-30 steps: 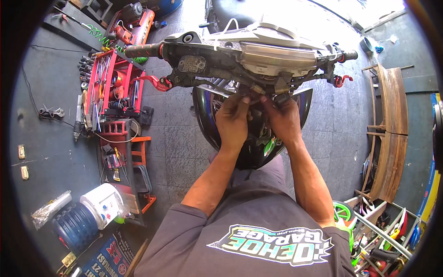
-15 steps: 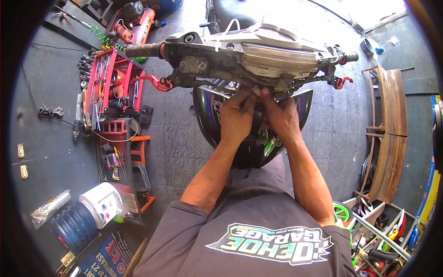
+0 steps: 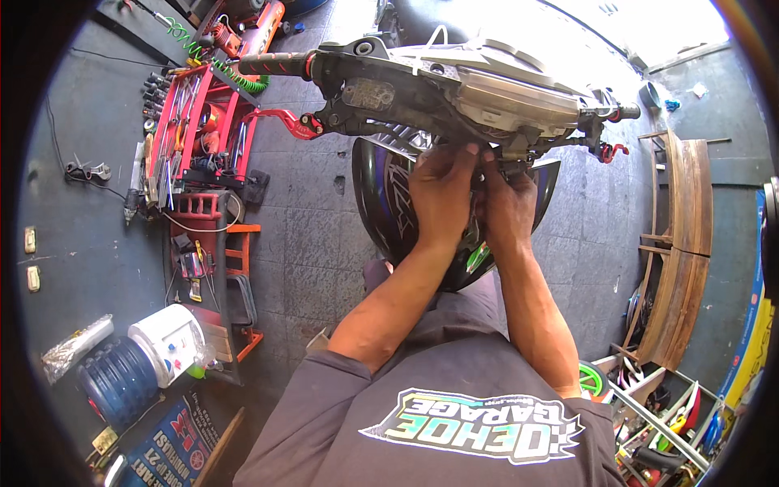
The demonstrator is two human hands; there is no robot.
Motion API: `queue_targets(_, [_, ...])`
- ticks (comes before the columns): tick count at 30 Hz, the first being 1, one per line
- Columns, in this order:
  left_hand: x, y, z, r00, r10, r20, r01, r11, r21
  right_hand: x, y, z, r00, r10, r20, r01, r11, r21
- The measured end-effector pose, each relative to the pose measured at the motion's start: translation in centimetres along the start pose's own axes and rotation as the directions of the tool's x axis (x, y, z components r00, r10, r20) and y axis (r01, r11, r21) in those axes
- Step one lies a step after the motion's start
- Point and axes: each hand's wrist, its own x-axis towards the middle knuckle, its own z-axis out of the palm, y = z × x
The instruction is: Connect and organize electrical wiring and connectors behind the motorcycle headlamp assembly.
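Note:
My left hand (image 3: 442,193) and my right hand (image 3: 509,204) are close together under a stripped motorcycle handlebar (image 3: 406,97). Fingers of both are drawn in and pinching, thumbs near each other. Whatever they hold is small and hidden behind the fingers, among dark parts and wiring below the instrument cluster (image 3: 519,104). Directly beneath the hands is a glossy black fairing (image 3: 377,199) with purple trim, partly covered by my forearms. A red lever (image 3: 292,122) sticks out at the left of the bar and a shorter red lever (image 3: 614,152) at the right.
On the left stand a red tool rack (image 3: 191,134) and a red-and-orange compressor (image 3: 256,36). Nearer are a white bucket (image 3: 166,345) and a blue water jug (image 3: 118,385). A wooden bench (image 3: 690,243) runs along the right, with a metal-framed rack (image 3: 653,390) of parts below it.
My left hand has turned and pressed further in under the bar, its thumb now raised. The pale small piece seen between the fingers earlier is now hidden. The whole view has shifted slightly.

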Motion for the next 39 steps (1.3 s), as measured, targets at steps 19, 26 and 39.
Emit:
queue_targets(19, [-1.2, -0.1, -2.2, 0.880, 0.452, 0.145, -0.461, 0.743, 0.485, -3.2, 1.7, -4.1, 0.968, -0.247, -0.048, 0.250, 0.965, 0.080])
queue_targets(26, [-0.3, 1.1, -1.7, 0.716, 0.272, 0.643, -0.665, 0.547, 0.509, -1.8, 2.0, -5.5, 0.973, -0.186, 0.139, 0.154, 0.965, 0.214])
queue_targets(39, [-0.6, 0.3, -2.7, 0.823, 0.209, 0.528, -0.469, 0.775, 0.424, -0.8, -2.7, -6.5, 0.961, 0.061, 0.269, -0.099, 0.987, 0.130])
